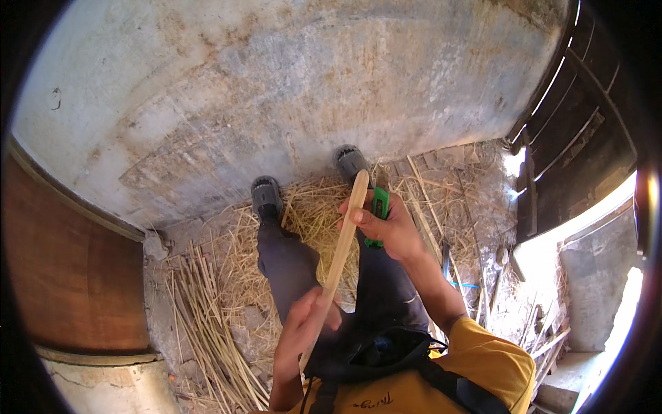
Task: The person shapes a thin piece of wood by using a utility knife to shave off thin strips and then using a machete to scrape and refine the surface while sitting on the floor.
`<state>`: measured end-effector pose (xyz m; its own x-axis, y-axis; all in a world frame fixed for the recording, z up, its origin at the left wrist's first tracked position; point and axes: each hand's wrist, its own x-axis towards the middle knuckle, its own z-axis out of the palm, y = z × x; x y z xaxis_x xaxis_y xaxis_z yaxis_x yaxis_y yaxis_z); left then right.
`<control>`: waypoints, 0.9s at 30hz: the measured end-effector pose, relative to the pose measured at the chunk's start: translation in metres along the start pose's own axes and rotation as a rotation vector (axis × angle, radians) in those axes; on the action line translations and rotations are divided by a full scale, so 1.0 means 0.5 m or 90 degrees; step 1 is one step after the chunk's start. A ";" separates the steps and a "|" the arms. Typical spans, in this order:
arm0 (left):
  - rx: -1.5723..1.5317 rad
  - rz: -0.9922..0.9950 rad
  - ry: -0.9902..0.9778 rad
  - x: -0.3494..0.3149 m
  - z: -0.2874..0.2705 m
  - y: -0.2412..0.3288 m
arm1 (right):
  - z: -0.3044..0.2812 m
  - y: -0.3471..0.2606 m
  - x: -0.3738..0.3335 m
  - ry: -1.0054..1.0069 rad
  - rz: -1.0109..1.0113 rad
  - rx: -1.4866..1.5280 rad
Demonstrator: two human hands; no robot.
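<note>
Pale strip (340,259) slants above the legs (288,265): left hand (303,323) curls around its lower stretch, right hand (394,224) closes on a green cutter (379,207) and also pinches the strip near its upper end. Looks light, stiff, dry (edges may splinter); best taken by the flat faces. Floor (158,303) lies littered with straw-like shavings (312,215), thin sticks (210,314) piled left; stained wall (310,90) ahead.
</note>
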<state>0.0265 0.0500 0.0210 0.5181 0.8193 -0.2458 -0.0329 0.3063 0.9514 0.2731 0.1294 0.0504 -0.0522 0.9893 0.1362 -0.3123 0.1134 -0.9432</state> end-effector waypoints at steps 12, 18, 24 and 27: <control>0.188 0.184 0.141 0.042 0.045 0.020 | -0.001 0.007 -0.012 0.036 -0.061 0.041; 0.183 0.232 0.203 0.039 0.043 0.022 | -0.015 0.004 -0.018 0.022 -0.008 0.067; 0.088 0.180 0.169 0.034 0.028 0.014 | -0.008 -0.001 -0.024 0.014 -0.043 0.074; 0.007 0.127 0.135 0.029 0.026 0.024 | -0.006 -0.012 -0.028 0.003 -0.031 0.102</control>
<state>0.0445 0.0591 0.0313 0.3115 0.9464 -0.0856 -0.1066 0.1244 0.9865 0.2786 0.1154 0.0534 -0.0289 0.9836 0.1780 -0.4611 0.1448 -0.8755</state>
